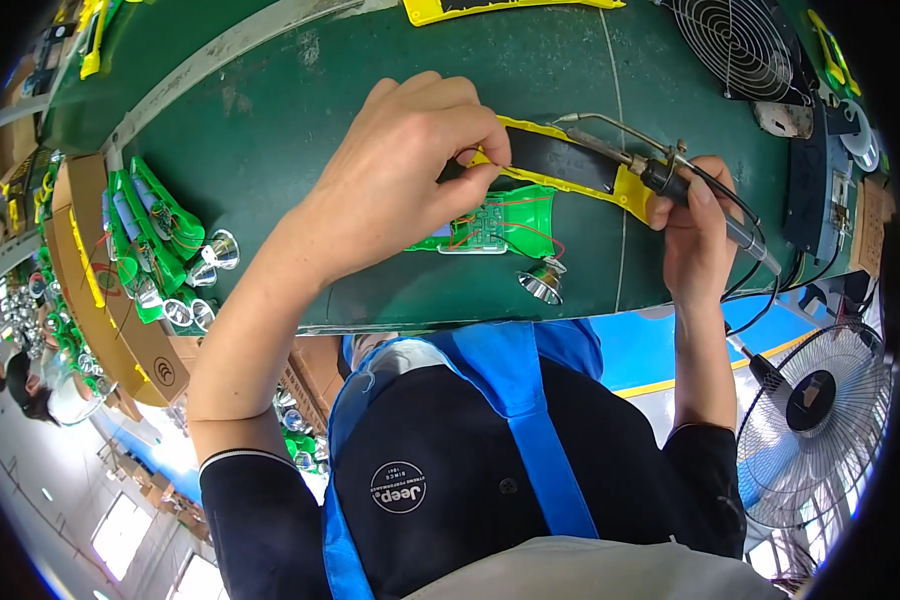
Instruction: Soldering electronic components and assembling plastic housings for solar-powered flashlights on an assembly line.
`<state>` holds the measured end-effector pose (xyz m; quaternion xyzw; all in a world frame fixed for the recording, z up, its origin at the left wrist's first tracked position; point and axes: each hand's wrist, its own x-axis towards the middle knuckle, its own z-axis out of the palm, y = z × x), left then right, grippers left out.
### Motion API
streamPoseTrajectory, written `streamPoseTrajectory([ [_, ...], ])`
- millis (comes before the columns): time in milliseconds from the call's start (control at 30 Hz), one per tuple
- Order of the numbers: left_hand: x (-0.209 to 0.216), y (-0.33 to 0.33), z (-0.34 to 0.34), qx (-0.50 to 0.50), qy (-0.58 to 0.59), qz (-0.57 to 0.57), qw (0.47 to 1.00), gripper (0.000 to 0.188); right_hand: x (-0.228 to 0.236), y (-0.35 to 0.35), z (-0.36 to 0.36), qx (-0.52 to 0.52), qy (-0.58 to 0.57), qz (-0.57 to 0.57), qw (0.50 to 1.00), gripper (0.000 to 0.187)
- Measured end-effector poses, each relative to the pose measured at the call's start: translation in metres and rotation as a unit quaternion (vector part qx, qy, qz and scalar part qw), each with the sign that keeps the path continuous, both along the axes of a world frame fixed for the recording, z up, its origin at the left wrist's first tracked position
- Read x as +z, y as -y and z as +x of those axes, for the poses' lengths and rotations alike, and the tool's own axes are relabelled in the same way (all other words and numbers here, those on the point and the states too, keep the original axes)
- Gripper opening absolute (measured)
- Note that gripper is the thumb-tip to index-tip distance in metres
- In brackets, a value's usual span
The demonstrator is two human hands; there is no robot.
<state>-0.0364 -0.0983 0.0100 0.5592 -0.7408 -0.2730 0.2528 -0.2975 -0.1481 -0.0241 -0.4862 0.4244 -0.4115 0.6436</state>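
My left hand [400, 165] is closed in a pinch at the near rim of a long yellow-and-black plastic housing [560, 160]; what lies between its fingertips is too small to make out. A soldering iron [660, 178] with a thin metal feed tube is gripped in my right hand [695, 235], its tip pointing left above the housing. Right-hand fingers are close to the housing's yellow end. Just nearer to me lies a green plastic shell [530, 220] with a circuit board [485, 228] and red wires, partly hidden by my left hand. A silver reflector cup [542, 284] is wired to it.
At left on the green table [270, 130], several green shells [150, 225] with reflectors lie beside a cardboard box [110, 290]. A fan with a round grille [735, 40] and a dark box-shaped unit [818, 190] stand right. Another yellow housing [510, 8] is at the far edge.
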Motion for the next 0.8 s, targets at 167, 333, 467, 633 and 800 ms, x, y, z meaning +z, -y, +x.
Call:
streamPoseTrajectory([
  [167, 0.005, 0.008, 0.001, -0.038, 0.134, -0.068, 0.988, 0.007, 0.006, 0.002, 0.0, 0.045, -0.054, -0.038, 0.997, 0.025],
  [333, -0.003, 0.02, 0.003, -0.085, 0.176, -0.103, 0.975, 0.004, 0.008, 0.008, 0.004, 0.082, -0.101, -0.022, 0.991, 0.028],
  [467, -0.006, 0.022, 0.002, -0.101, 0.19, -0.062, 0.974, 0.005, 0.008, 0.008, 0.006, 0.078, -0.119, -0.017, 0.99, 0.028],
  [633, -0.013, 0.018, 0.003, -0.064, 0.143, -0.087, 0.984, 0.003, 0.009, 0.008, 0.008, 0.085, -0.126, -0.031, 0.988, 0.026],
  [800, -0.011, 0.019, 0.002, -0.064, 0.147, -0.072, 0.984, 0.004, 0.008, 0.008, 0.009, 0.093, -0.135, -0.033, 0.986, 0.026],
])
